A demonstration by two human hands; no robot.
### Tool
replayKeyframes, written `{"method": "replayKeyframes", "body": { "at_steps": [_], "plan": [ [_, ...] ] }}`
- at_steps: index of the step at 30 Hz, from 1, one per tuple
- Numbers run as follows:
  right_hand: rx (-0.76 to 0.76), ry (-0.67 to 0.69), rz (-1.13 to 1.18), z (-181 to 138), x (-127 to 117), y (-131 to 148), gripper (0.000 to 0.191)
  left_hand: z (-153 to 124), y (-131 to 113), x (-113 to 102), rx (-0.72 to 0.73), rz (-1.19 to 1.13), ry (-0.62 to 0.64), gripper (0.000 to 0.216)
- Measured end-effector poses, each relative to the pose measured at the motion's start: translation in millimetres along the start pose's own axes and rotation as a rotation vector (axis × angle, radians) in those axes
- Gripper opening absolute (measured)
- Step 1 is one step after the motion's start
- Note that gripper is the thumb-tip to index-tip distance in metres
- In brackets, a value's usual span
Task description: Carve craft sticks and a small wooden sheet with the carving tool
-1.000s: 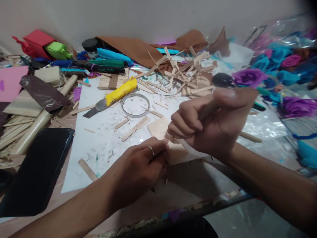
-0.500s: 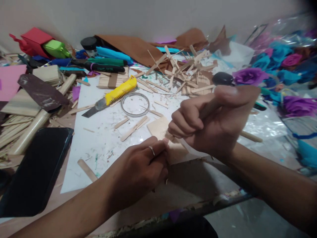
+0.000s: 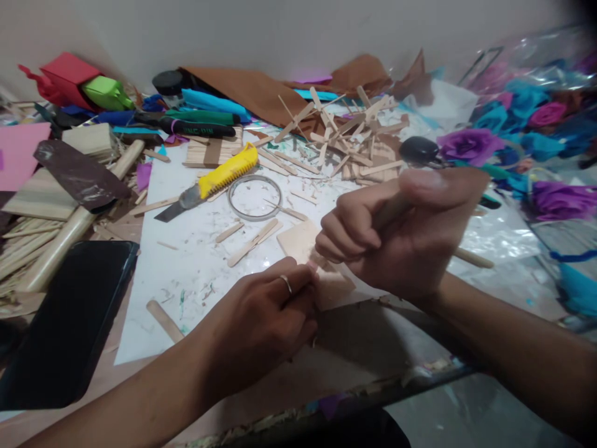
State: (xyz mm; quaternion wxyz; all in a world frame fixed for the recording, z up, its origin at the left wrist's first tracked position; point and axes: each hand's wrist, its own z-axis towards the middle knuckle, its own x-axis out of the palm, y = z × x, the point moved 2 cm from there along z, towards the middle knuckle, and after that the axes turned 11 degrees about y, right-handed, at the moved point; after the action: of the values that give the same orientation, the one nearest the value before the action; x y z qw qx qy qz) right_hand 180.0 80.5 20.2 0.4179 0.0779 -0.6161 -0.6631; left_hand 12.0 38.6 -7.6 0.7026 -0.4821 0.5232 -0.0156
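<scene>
My right hand [image 3: 401, 236] is a fist wrapped round a wooden-handled tool, thumb on top, its working end hidden beneath the fingers. It presses down on a small flat wooden panel [image 3: 317, 261] lying on the white sheet [image 3: 186, 261]. My left hand [image 3: 265, 317], with a ring on one finger, is curled at the panel's near edge, fingertips pinching or pressing something small there that I cannot make out. Loose craft sticks [image 3: 254, 239] lie just left of the panel.
A yellow utility knife [image 3: 214, 182] and a metal ring [image 3: 254, 197] lie behind the hands. A heap of craft sticks [image 3: 345, 137] sits at the back, purple and blue paper flowers [image 3: 527, 137] at right, a black phone [image 3: 60, 317] and stick bundles [image 3: 51, 205] at left.
My right hand has dipped slightly and my left fingers have shifted a little at the panel's edge. Otherwise nothing has moved.
</scene>
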Motion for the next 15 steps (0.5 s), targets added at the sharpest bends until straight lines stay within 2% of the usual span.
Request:
{"method": "replayKeyframes", "body": {
  "at_steps": [6, 12, 15],
  "plan": [
    [-0.009, -0.035, -0.043, 3.1, 1.5, 1.1, 0.056, 0.1, -0.6, 0.8, 0.160, 0.230, -0.031, 0.022],
    [-0.027, -0.032, -0.065, 3.6, 1.7, 2.3, 0.062, -1.6, 1.2, 0.2, 0.091, 0.157, -0.022, 0.016],
    [-0.014, -0.072, -0.062, 2.5, 2.5, 2.8, 0.061, -1.7, 0.3, 0.5, 0.122, 0.197, -0.024, 0.019]
  ]
}}
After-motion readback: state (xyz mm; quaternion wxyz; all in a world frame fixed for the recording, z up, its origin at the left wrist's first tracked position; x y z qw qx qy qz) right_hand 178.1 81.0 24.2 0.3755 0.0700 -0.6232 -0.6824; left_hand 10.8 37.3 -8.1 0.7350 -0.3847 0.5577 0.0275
